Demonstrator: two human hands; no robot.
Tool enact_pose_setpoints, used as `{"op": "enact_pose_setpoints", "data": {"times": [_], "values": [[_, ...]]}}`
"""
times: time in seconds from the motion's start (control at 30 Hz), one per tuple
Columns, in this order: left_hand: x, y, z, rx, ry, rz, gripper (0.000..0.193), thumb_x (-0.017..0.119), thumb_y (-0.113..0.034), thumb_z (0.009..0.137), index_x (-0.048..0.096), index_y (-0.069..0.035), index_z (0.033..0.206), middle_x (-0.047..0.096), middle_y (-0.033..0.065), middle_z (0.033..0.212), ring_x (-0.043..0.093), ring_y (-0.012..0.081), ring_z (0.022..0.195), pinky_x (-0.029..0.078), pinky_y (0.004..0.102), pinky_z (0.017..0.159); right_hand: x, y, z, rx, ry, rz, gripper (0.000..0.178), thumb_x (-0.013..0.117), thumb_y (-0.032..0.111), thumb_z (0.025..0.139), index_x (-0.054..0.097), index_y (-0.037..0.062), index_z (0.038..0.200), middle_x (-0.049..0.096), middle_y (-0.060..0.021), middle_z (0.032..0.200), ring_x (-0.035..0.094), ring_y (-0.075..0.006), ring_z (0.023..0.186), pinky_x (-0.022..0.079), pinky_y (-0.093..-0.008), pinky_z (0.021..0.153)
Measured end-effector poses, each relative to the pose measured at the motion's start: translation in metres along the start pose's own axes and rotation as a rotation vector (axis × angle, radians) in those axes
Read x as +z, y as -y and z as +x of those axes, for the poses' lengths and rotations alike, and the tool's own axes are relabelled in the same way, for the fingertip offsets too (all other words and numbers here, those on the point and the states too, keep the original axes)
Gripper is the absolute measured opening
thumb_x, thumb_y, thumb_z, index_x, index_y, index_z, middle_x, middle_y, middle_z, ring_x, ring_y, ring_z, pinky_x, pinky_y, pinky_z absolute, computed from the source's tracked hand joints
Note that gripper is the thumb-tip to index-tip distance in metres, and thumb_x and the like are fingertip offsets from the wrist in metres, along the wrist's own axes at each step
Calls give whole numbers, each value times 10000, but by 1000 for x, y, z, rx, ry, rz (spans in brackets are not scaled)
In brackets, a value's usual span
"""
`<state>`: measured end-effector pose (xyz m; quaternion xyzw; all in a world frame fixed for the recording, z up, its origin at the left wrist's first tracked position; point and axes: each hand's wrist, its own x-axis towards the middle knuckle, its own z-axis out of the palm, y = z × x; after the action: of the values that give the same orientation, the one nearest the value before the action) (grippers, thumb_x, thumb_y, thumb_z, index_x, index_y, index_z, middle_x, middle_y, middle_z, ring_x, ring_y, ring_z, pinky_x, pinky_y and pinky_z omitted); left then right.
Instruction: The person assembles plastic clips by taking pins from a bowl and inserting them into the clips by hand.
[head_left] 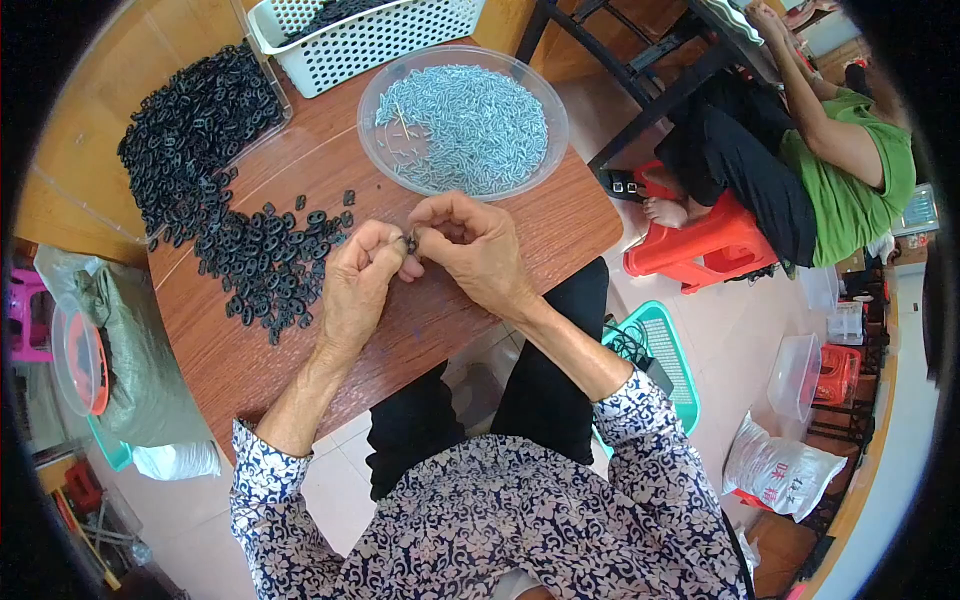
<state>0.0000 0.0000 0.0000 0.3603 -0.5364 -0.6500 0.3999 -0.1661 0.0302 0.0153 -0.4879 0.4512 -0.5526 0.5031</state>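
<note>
Above the wooden table, my left hand point(358, 285) and my right hand point(475, 250) meet fingertip to fingertip. Pinched between both is a small dark part point(410, 243), mostly covered by the fingers; it resembles the loose black pieces nearby. Left of my hands, small black oval plastic pieces with holes point(265, 250) lie scattered, spreading out from a big heap point(195, 130). Beyond my right hand stands a round clear plastic tub point(364, 135) of small bluish-silver screws point(480, 125), with a thin stick point(402, 120) lying in it.
A white perforated basket point(360, 60) holding black pieces stands at the table's far edge. Stuffed sacks point(150, 350) sit at left. On the right, a person in a green shirt point(850, 165) sits on a red stool point(700, 245). A teal basket point(675, 350) is on the floor.
</note>
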Motion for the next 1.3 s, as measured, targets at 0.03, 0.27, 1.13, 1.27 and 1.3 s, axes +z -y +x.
{"op": "enact_pose_setpoints", "data": {"times": [0.03,0.27,1.13,1.27,1.3], "values": [[1,-1,0,-1,-7,-9,96,529,-45,953,612,2,942,667,63,795,620,108,724,502,250,699,0,-1,-1,6,-19,-9,136,621,11,904,638,1,1038,674,-24,871,635,-69,748,528,-218,672],[2,4,0,7,-14,-26,96,534,-56,961,611,-2,941,665,57,794,620,102,719,500,243,691,6,-5,-3,-52,-125,-67,129,623,9,885,639,-13,1011,677,-22,840,629,-48,705,517,-210,610],[3,7,0,39,1,-30,61,543,-24,961,595,-7,932,659,37,819,628,81,761,508,219,711,-8,-3,2,-46,59,-65,98,622,41,920,671,-32,963,681,-27,772,628,-55,697,506,-206,597],[3,5,-1,33,28,26,46,553,-12,960,592,-14,936,671,36,837,638,76,767,507,210,715,-13,-3,2,-67,96,-233,130,644,97,932,684,-27,937,693,-45,754,631,-58,682,504,-220,580],[4,4,-1,33,27,25,46,553,-12,960,592,-14,936,671,36,837,638,76,767,507,210,715,-13,-3,2,-67,96,-234,130,644,97,932,684,-27,937,693,-45,754,631,-58,682,504,-220,580]]}}
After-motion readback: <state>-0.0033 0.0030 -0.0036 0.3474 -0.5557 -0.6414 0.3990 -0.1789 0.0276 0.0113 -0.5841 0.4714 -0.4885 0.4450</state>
